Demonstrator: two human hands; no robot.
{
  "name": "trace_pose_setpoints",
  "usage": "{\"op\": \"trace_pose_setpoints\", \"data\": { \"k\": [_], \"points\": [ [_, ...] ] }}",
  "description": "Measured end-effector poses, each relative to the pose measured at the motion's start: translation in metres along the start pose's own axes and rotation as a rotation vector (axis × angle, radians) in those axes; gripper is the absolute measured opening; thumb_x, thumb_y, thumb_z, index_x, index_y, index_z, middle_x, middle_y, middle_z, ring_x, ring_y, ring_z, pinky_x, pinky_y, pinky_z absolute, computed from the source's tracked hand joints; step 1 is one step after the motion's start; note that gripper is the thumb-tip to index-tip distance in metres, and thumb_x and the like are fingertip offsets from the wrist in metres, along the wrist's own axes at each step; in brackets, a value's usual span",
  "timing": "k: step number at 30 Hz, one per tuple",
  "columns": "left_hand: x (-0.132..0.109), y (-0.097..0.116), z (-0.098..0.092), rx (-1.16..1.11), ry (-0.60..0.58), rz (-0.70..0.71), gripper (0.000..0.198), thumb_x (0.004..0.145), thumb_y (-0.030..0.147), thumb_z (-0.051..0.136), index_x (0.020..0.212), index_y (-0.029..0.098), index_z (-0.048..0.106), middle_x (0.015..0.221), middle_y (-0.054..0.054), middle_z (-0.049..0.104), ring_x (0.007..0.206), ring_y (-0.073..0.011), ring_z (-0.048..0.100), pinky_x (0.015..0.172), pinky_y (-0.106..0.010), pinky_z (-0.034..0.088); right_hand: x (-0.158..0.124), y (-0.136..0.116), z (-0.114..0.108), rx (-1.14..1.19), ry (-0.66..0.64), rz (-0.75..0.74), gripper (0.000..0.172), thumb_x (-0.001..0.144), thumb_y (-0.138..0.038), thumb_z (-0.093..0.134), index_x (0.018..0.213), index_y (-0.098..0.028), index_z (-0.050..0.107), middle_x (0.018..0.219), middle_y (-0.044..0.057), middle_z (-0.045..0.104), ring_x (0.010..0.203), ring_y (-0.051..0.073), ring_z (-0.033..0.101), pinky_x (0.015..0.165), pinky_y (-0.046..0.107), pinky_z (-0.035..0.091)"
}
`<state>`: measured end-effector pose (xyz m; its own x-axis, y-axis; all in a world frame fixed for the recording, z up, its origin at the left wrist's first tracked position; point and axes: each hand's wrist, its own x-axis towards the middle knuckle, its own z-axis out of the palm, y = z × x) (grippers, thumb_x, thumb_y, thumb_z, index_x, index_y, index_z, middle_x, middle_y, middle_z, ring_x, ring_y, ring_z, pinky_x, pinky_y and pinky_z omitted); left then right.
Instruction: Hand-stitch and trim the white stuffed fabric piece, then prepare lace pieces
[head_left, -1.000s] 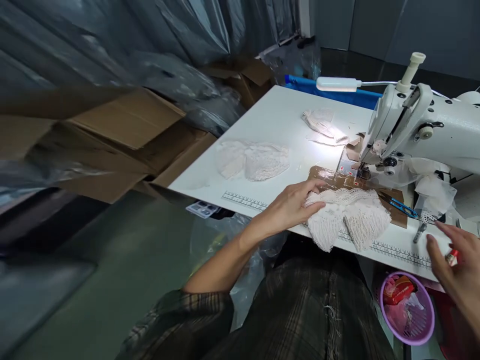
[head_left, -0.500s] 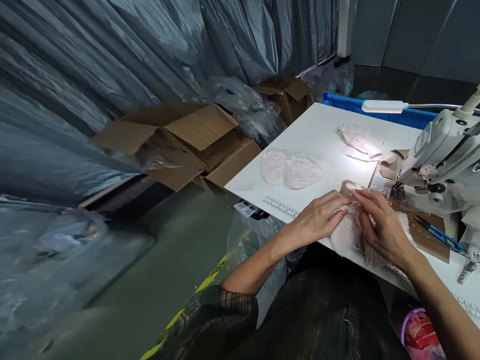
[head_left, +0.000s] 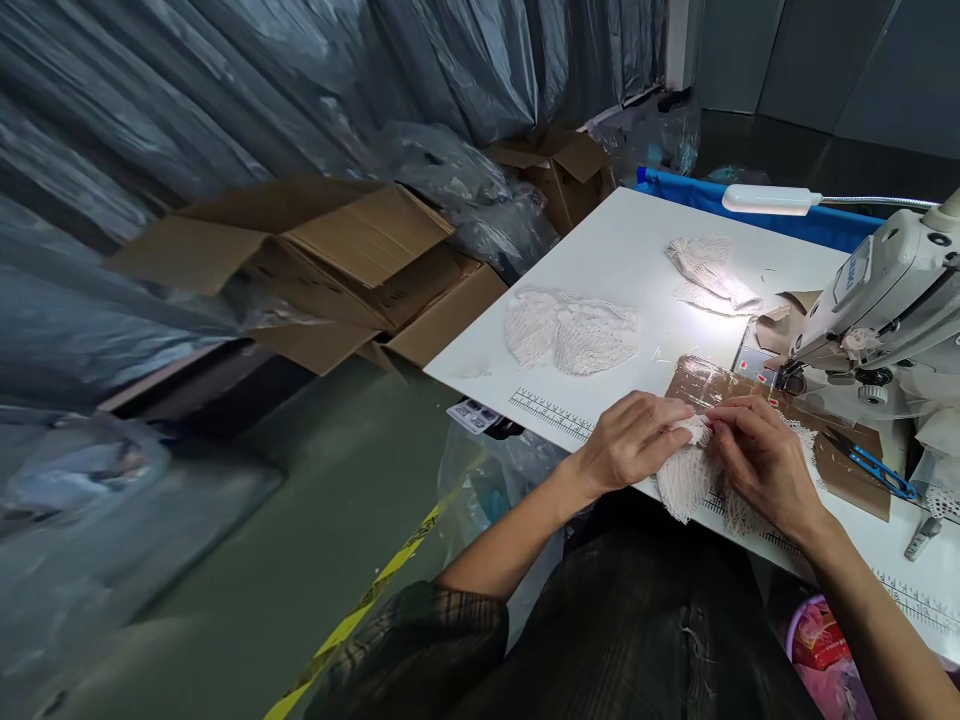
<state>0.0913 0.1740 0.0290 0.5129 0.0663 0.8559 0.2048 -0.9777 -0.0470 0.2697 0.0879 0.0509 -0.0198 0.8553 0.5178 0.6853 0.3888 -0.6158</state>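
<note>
A piece of white lace fabric (head_left: 686, 480) hangs gathered from my fingers at the table's front edge. My left hand (head_left: 634, 440) pinches its upper left part, fingers closed. Close beside it, my right hand (head_left: 765, 455) grips the same lace, thumb and fingertips pressed together. Brown tape-covered cardboard (head_left: 705, 382) lies just behind the fingertips. To the right stands a sewing machine (head_left: 862, 300), its needle area a short way from my right hand. Another lace piece (head_left: 574, 330) lies flat to the left, and a bunched one (head_left: 712, 272) sits under the lamp light.
Blue-handled thread snips (head_left: 874, 465) rest on cardboard at the right. A white lamp (head_left: 772, 200) reaches over the white table (head_left: 480, 350), which has printed rulers along its front. Open cardboard boxes (head_left: 375, 235) and plastic bags stand left of it. A purple-rimmed bin (head_left: 791, 625) is below.
My view has shifted slightly. My right fingers have curled in from lying extended to pinching the lace, and the lace's upper edge is raised between both hands, showing more of the brown cardboard behind.
</note>
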Motion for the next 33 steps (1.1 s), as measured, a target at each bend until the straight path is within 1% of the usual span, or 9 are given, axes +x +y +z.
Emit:
{"op": "trace_pose_setpoints", "data": {
  "k": [2, 4, 7, 11, 18, 21, 26, 30, 33],
  "points": [
    [0.001, 0.0, 0.002, -0.022, -0.001, -0.009, 0.007, 0.091, 0.011, 0.062, 0.091, 0.016, 0.058, 0.111, -0.011, 0.073, 0.106, -0.0208, 0.069, 0.081, -0.034, 0.06, 0.0, 0.0, 0.0, -0.009, 0.004, 0.0, 0.014, 0.095, -0.017, 0.053, 0.098, -0.021, 0.066, 0.094, 0.007, 0.068, 0.084, 0.02, 0.067, 0.073, 0.034, 0.057],
    [0.0, 0.0, 0.002, -0.066, -0.036, -0.015, 0.006, 0.091, 0.012, 0.061, 0.088, 0.017, 0.058, 0.118, -0.013, 0.072, 0.112, -0.0224, 0.068, 0.085, -0.037, 0.061, 0.0, 0.0, 0.0, -0.008, -0.003, 0.001, 0.015, 0.094, -0.015, 0.051, 0.097, -0.021, 0.065, 0.094, 0.008, 0.068, 0.086, 0.02, 0.067, 0.074, 0.035, 0.057],
    [-0.001, 0.0, 0.0, -0.098, -0.098, 0.01, 0.007, 0.093, 0.012, 0.059, 0.089, 0.018, 0.059, 0.106, -0.008, 0.076, 0.101, -0.0187, 0.072, 0.086, -0.038, 0.061, -0.002, -0.001, 0.0, 0.002, -0.021, 0.009, 0.016, 0.093, -0.013, 0.05, 0.095, -0.021, 0.064, 0.092, 0.007, 0.069, 0.085, 0.02, 0.067, 0.074, 0.035, 0.057],
    [-0.004, 0.0, -0.005, -0.057, -0.12, 0.093, 0.013, 0.096, 0.012, 0.054, 0.091, 0.02, 0.063, 0.091, -0.002, 0.077, 0.082, -0.0151, 0.072, 0.078, -0.035, 0.06, -0.003, -0.003, -0.001, 0.008, -0.048, 0.013, 0.015, 0.093, -0.014, 0.05, 0.095, -0.021, 0.063, 0.086, 0.005, 0.069, 0.077, 0.018, 0.066, 0.069, 0.032, 0.055],
    [-0.002, 0.002, -0.007, -0.095, -0.1, 0.156, 0.015, 0.093, 0.009, 0.057, 0.085, 0.02, 0.063, 0.087, -0.002, 0.076, 0.082, -0.0149, 0.07, 0.072, -0.03, 0.057, -0.002, -0.005, -0.004, -0.024, -0.105, -0.046, 0.011, 0.096, -0.017, 0.054, 0.094, -0.021, 0.064, 0.085, 0.005, 0.069, 0.074, 0.016, 0.067, 0.065, 0.027, 0.055],
    [-0.002, 0.002, -0.007, -0.076, -0.096, 0.176, 0.017, 0.094, 0.009, 0.055, 0.083, 0.019, 0.064, 0.087, -0.002, 0.075, 0.082, -0.0149, 0.069, 0.072, -0.03, 0.057, -0.005, -0.005, -0.002, -0.125, -0.086, -0.122, 0.011, 0.097, -0.016, 0.053, 0.094, -0.02, 0.063, 0.087, 0.006, 0.07, 0.072, 0.016, 0.068, 0.061, 0.026, 0.055],
    [-0.005, 0.001, -0.005, -0.182, -0.141, 0.111, 0.018, 0.095, 0.011, 0.052, 0.085, 0.02, 0.063, 0.09, -0.003, 0.075, 0.084, -0.0164, 0.07, 0.074, -0.032, 0.058, -0.012, -0.007, 0.004, -0.344, -0.097, -0.233, 0.017, 0.1, -0.014, 0.045, 0.092, -0.018, 0.06, 0.091, 0.01, 0.071, 0.071, 0.017, 0.069, 0.062, 0.027, 0.055],
    [-0.006, 0.001, -0.004, -0.185, -0.108, 0.13, 0.016, 0.095, 0.01, 0.053, 0.087, 0.018, 0.063, 0.089, -0.005, 0.075, 0.083, -0.0174, 0.071, 0.072, -0.033, 0.058, -0.012, -0.007, 0.008, -0.411, -0.109, -0.221, 0.018, 0.099, -0.012, 0.044, 0.088, -0.018, 0.057, 0.087, 0.01, 0.069, 0.065, 0.018, 0.065, 0.055, 0.027, 0.05],
    [-0.007, 0.001, -0.003, -0.227, -0.14, 0.089, 0.016, 0.096, 0.011, 0.051, 0.09, 0.02, 0.063, 0.092, -0.005, 0.076, 0.086, -0.0173, 0.071, 0.074, -0.034, 0.059, -0.01, -0.004, 0.008, -0.347, -0.119, -0.176, 0.015, 0.097, -0.015, 0.044, 0.085, -0.02, 0.053, 0.081, 0.008, 0.066, 0.062, 0.018, 0.062, 0.052, 0.028, 0.048]
  ]
}}
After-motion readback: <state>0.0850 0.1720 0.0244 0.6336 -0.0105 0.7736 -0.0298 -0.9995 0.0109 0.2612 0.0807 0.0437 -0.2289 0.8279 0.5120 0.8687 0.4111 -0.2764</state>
